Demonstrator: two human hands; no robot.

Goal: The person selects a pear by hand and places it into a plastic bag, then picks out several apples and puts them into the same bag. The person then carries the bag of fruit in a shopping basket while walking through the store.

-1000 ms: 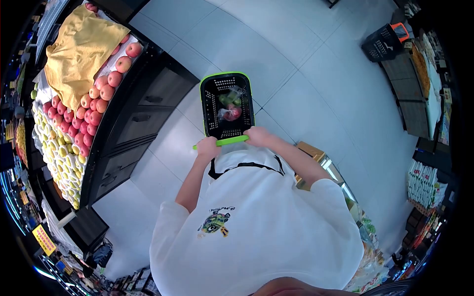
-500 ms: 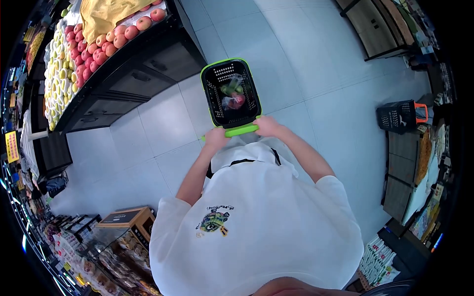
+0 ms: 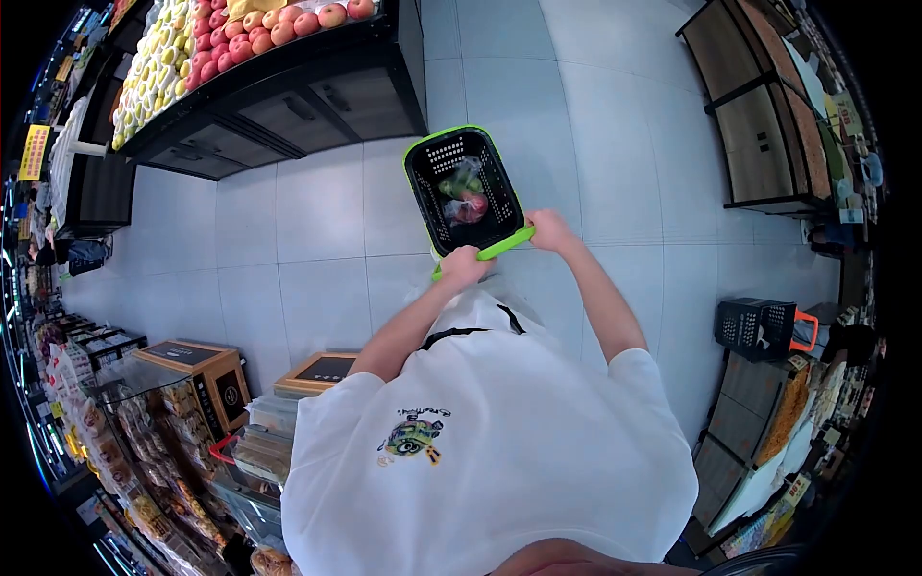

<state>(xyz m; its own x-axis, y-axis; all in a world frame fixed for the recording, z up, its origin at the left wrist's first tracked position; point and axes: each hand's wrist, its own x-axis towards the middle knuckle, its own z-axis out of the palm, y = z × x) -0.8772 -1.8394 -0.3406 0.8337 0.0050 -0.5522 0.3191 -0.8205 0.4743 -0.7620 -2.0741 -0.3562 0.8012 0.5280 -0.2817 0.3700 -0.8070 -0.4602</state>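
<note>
A black shopping basket (image 3: pixel 420 192) with a green rim is in front of my body, over the tiled floor. Inside it lie clear plastic bags, one with green produce (image 3: pixel 464 182) and one with something red (image 3: pixel 469 207); the exact kinds cannot be made out. My left hand (image 3: pixel 465 264) is wrapped round the left part of the green basket handle (image 3: pixel 505 244). Around the handle's right end my right hand (image 3: pixel 551 231) is closed. The basket is turned slightly, its right near corner further forward than its left.
At the upper left, a black display stand (image 3: pixel 288 96) carries red apples (image 3: pixel 331 14) and net-wrapped yellowish fruit (image 3: pixel 158 72). Wooden cabinets (image 3: pixel 759 144) line the right, with a dark basket with orange handles (image 3: pixel 754 328) beside them. Packaged goods (image 3: pixel 154 432) and wooden boxes (image 3: pixel 206 374) stand at the lower left.
My view has turned and moved, so the fruit stand sits higher and the lower-left shelves show more. The basket has swung anticlockwise in view, both hands still on its handle.
</note>
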